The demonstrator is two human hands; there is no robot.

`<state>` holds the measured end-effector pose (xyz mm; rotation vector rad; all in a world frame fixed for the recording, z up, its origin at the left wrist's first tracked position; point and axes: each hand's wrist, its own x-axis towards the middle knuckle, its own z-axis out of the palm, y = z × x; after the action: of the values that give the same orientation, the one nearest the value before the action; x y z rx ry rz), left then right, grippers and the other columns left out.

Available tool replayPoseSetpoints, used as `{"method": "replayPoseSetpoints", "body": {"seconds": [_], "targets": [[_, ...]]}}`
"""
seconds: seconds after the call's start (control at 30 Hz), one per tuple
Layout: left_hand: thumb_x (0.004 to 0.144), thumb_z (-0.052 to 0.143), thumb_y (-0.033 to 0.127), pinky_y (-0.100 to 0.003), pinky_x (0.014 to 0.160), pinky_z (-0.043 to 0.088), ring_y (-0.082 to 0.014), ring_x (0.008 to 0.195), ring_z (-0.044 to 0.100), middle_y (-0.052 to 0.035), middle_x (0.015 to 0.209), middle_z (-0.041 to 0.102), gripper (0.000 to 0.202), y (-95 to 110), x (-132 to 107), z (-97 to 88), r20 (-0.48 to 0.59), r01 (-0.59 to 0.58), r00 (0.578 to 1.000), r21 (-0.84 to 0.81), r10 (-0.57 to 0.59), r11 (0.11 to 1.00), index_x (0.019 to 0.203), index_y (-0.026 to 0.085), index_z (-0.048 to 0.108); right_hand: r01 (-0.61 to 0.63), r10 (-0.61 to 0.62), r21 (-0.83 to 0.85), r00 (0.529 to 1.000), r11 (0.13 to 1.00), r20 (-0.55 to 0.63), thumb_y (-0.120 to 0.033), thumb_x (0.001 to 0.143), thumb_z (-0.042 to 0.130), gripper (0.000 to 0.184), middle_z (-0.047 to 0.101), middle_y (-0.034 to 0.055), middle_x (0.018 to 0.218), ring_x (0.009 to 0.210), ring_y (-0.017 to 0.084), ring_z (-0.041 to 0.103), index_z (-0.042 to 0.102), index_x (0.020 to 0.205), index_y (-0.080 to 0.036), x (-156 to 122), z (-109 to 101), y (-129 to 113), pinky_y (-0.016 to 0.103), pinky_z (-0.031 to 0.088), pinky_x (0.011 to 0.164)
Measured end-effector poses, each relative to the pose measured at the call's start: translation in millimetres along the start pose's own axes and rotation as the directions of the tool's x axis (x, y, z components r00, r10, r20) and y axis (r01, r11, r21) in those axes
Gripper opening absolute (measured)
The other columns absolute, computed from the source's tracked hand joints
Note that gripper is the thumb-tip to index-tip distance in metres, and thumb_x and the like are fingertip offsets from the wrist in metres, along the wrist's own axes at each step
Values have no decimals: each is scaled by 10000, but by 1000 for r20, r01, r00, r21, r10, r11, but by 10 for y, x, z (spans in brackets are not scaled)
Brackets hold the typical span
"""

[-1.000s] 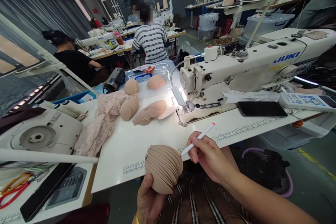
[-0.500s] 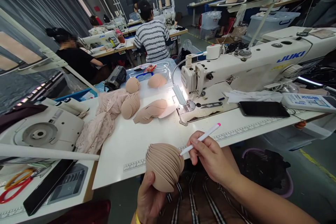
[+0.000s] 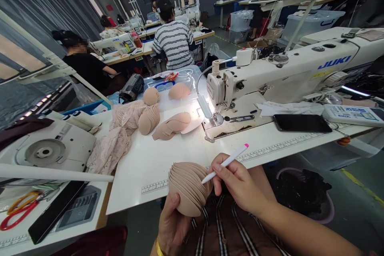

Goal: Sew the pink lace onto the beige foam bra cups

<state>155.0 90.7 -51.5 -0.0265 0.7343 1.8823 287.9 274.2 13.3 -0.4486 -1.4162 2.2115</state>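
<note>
A stack of nested beige bra cups is gripped from below by my left hand, thumb on the near face. The cups' layered edges fan out toward the upper right. Between the thumb and fingers of my right hand is a white marker pen with a pink end. Its tip meets the right part of the stack; whether it presses on a cup edge I cannot tell. More bra cups lie on the white table, with beige curved fabric pieces beside them.
A lit sewing machine stands at right, with thread snips at its base and a black phone nearby. Lace fabric is heaped at left. Red-handled scissors lie far left. Two people sit at machines ahead.
The pen has moved left and slightly down with my right hand, its tip now farther in over the cup stack. My left hand and the stack have shifted slightly right.
</note>
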Motion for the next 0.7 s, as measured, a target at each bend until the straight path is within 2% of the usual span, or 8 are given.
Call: {"method": "replayPoseSetpoints", "body": {"seconds": [0.1, 0.17, 0.33, 0.5, 0.7], "targets": [[914, 697, 317, -509, 1219, 394, -337, 1323, 607, -115, 1463, 634, 761, -2, 6, 4, 17, -3, 1000, -12, 4, 1000, 1607, 268, 390, 24, -23, 21, 999, 999, -33, -515, 1043, 589, 335, 639, -48, 542, 566, 131, 539, 632, 913, -208, -11, -5, 8, 280, 435, 686], [924, 683, 315, -497, 1224, 390, -326, 1332, 603, -112, 1464, 634, 746, -8, 8, 10, 22, -13, 1000, -24, 14, 1000, 1608, 268, 389, 30, -31, -22, 999, 999, -39, -510, 1045, 589, 335, 644, -44, 551, 591, 135, 553, 632, 911, -206, -21, -7, 9, 286, 443, 712], [926, 679, 293, -463, 1210, 418, -309, 1331, 608, -102, 1454, 644, 737, -17, 12, 32, 17, -18, 1000, -37, 18, 999, 1606, 271, 395, 9, -8, -45, 1000, 999, 21, -528, 1039, 590, 352, 654, -36, 556, 605, 142, 577, 618, 902, -206, -39, 11, -15, 296, 463, 727], [910, 701, 289, -449, 1177, 462, -307, 1298, 636, -93, 1430, 665, 745, -15, 6, 54, -6, -10, 1000, -43, 10, 999, 1597, 286, 414, 29, -30, -42, 999, 999, -34, -529, 1038, 590, 352, 641, -46, 548, 565, 126, 549, 632, 910, -204, -28, 2, -37, 280, 450, 688], [922, 679, 292, -474, 1177, 457, -336, 1348, 595, -107, 1385, 694, 730, -8, 11, 117, -36, -21, 999, -37, 20, 999, 1600, 271, 411, 3, -1, -65, 1000, 998, 23, -528, 1040, 580, 355, 654, -32, 563, 585, 140, 571, 621, 903, -204, -49, 18, -46, 293, 471, 693]]}}
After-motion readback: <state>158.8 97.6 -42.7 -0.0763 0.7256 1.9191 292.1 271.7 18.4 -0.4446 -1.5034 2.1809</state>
